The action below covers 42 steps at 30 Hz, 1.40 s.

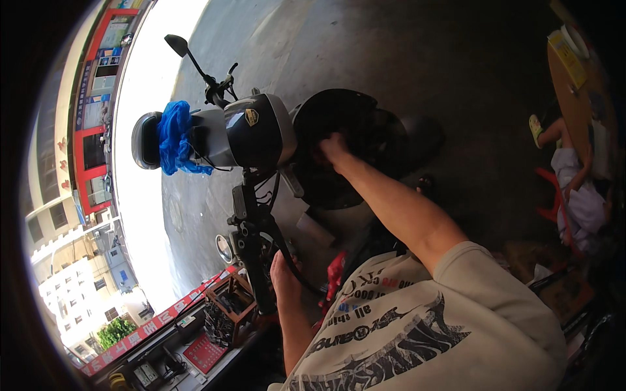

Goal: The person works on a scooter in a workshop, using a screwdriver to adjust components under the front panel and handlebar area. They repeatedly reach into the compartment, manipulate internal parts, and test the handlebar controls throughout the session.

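A motorcycle or scooter with a glossy black and silver body panel (253,133) stands before me. My right hand (334,148) reaches into a dark, rounded black part (336,107) beside that panel. Its fingers look curled, but shadow hides what they hold or touch. Lower down, my left hand (285,277) is beside a black handlebar grip (263,287), with a black cable (297,270) running past it. Its fingers are partly hidden, so I cannot tell whether it grips anything. A crumpled blue plastic bag (175,137) hangs over the vehicle's front.
A rear-view mirror (176,45) sticks out at the upper left. Below the handlebar are a wooden crate (240,296) of tools and a red panel (205,352). At the right, a seated person (577,176) is beside a round wooden table (567,85).
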Each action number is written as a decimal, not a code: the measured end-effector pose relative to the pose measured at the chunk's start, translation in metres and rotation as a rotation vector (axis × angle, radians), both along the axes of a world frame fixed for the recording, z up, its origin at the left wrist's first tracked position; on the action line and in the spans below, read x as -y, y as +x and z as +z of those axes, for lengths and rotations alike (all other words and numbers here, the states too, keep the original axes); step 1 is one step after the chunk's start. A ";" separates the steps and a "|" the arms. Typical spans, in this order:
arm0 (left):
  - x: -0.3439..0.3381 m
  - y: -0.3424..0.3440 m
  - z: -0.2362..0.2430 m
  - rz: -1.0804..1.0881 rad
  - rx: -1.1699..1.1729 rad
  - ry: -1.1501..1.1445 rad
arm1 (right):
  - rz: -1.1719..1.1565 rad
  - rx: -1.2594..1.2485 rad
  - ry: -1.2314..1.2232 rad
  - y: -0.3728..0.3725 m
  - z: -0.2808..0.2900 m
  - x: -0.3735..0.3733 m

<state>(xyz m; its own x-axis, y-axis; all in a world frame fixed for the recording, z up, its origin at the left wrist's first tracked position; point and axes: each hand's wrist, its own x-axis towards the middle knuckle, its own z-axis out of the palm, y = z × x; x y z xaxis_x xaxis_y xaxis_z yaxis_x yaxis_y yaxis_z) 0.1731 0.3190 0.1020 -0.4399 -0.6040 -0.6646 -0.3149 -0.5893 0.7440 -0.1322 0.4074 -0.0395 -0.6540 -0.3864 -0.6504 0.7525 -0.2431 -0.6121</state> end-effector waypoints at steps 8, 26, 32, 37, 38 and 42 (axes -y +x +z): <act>-0.056 -0.049 0.175 -0.406 0.189 -0.630 | -0.050 0.049 -0.115 0.005 -0.012 0.001; 0.104 0.033 0.091 -0.694 0.461 -1.252 | -0.030 0.106 -0.252 0.042 -0.006 0.000; 0.150 0.038 0.068 -0.660 0.513 -1.233 | 0.008 0.097 -0.248 0.047 0.006 -0.010; 0.160 0.038 0.063 -0.658 0.495 -1.258 | -0.007 0.163 -0.324 0.052 0.009 -0.012; 0.159 0.037 0.063 -0.654 0.491 -1.253 | -0.012 0.178 -0.333 0.053 0.009 -0.011; 0.164 0.043 0.063 -0.668 0.452 -1.237 | 0.006 0.141 -0.358 0.054 0.006 -0.007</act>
